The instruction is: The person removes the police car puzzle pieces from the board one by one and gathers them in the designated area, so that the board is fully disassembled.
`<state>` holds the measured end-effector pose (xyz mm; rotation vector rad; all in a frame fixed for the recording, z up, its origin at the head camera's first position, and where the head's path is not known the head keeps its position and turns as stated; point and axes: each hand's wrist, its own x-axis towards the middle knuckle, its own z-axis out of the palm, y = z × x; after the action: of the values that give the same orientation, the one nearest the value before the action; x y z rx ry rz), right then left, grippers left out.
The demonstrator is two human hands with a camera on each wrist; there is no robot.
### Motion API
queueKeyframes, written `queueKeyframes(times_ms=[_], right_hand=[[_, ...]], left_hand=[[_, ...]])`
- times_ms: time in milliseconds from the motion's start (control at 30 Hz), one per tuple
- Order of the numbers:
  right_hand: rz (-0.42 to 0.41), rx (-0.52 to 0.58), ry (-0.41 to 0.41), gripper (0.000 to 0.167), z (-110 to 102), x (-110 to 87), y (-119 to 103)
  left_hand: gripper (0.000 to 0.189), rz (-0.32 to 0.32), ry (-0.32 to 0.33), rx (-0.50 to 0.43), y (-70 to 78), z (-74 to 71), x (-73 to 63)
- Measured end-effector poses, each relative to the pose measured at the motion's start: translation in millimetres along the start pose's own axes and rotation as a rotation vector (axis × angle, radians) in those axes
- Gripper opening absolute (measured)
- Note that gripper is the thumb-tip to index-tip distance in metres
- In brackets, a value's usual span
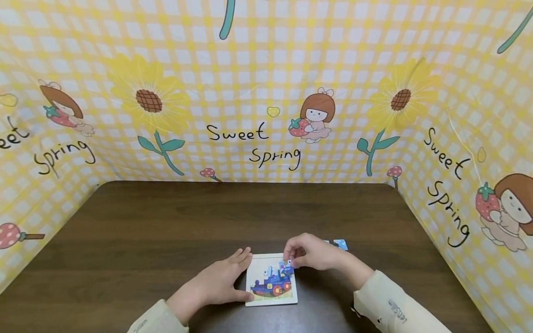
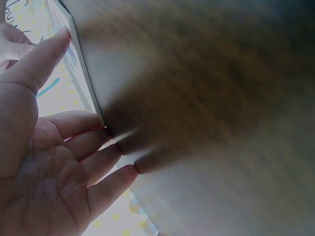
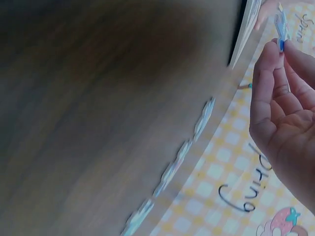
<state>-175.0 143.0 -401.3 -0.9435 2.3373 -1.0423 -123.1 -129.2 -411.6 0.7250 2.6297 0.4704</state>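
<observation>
A square jigsaw puzzle tray [image 1: 271,304] with a white rim lies flat on the table, its picture a blue train with red wheels. My left hand [image 1: 218,279] rests along the tray's left side, thumb at the near corner and extended fingers by the far corner. Over the tray's upper right part, my right hand [image 1: 313,252] pinches a small blue puzzle piece [image 3: 281,27] between thumb and fingertips. The right wrist view shows that piece held on edge, above the table. Whether it touches the tray is unclear.
Several loose puzzle pieces [image 1: 340,244] lie right of the tray, partly behind the right hand; the right wrist view shows them in a row [image 3: 171,169]. A dark wooden table [image 1: 200,217] bears everything. Yellow checked cloth [image 1: 250,60] walls its back and sides.
</observation>
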Motion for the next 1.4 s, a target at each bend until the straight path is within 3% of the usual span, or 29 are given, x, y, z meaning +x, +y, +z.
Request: queueKeyframes(times_ms=[600,900,1233,1400], right_hand=[[0.029,0.021,0.038,0.006,-24.5,-25.4,16.3],[0.056,0.015,0.031,0.008,-27.0,-29.4,31.5],[0.072,-0.006,0.026,0.008,-27.1,-30.7,32.9],[0.067,-0.073,0.036,0.007,-30.1,-30.9,33.0]], left_hand=[[0.096,0.018,0.018,0.016,-1.1,0.2,-1.8],[0.097,0.022,0.013,0.004,-0.3,-1.1,-3.4],[0.096,0.018,0.017,0.008,-0.3,0.5,-2.8],[0.096,0.016,0.02,0.007,-0.4,0.7,-2.1]])
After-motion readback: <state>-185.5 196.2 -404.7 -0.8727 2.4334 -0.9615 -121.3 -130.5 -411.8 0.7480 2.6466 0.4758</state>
